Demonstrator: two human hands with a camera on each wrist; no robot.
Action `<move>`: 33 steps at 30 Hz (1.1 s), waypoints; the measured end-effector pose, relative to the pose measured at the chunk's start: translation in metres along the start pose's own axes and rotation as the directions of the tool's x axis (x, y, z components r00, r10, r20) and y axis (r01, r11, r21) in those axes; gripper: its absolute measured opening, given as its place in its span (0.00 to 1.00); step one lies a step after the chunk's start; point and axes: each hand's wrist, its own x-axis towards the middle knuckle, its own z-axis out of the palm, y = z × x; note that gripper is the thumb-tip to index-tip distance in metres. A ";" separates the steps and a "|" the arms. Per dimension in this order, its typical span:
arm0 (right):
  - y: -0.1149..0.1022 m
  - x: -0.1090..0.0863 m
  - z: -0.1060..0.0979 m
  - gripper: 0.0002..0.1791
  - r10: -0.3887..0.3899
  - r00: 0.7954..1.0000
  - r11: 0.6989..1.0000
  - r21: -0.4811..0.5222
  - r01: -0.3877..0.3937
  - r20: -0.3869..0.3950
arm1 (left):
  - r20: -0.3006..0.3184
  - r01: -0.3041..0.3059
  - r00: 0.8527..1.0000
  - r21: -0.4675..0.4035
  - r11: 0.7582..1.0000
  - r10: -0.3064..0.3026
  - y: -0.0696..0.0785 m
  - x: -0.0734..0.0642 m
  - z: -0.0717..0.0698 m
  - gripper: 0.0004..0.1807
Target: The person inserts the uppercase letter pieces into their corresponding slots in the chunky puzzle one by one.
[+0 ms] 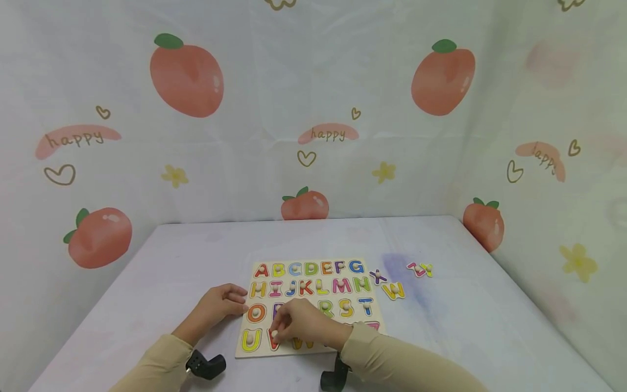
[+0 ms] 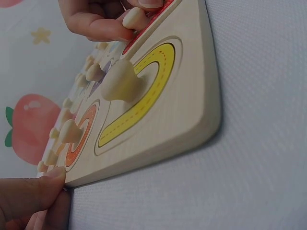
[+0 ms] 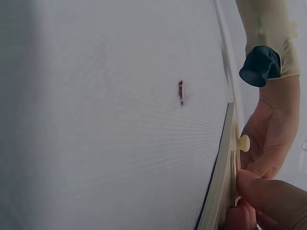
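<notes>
My right hand point(image 1: 306, 322) pinches the round wooden knob of a red letter V piece point(image 2: 154, 20), which lies at its slot in the bottom row of a wooden alphabet puzzle board point(image 1: 241, 353). At the board's left edge, my left hand point(image 1: 221, 302) touches the side with thumb and fingertips, fingers loosely bent. Closest to the left wrist camera are the yellow U point(image 2: 160, 72) and the orange O point(image 2: 82, 139), both seated with knobs up. My right hand and forearm hide part of the lower rows.
Right of the board lie a purple X point(image 1: 377, 276), a yellow W point(image 1: 393, 291), a pink Z point(image 1: 416, 269) and a yellow Y point(image 1: 428, 270). Black wrist cameras point(image 1: 207, 366) hang under both sleeves. A white printed cloth point(image 1: 254, 179) rises behind the table.
</notes>
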 end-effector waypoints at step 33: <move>0.013 -0.008 -0.054 0.11 -0.021 0.994 0.998 0.057 0.027 -0.109 | 0.000 0.011 1.000 0.004 1.000 -0.011 -0.001 0.001 0.000 0.21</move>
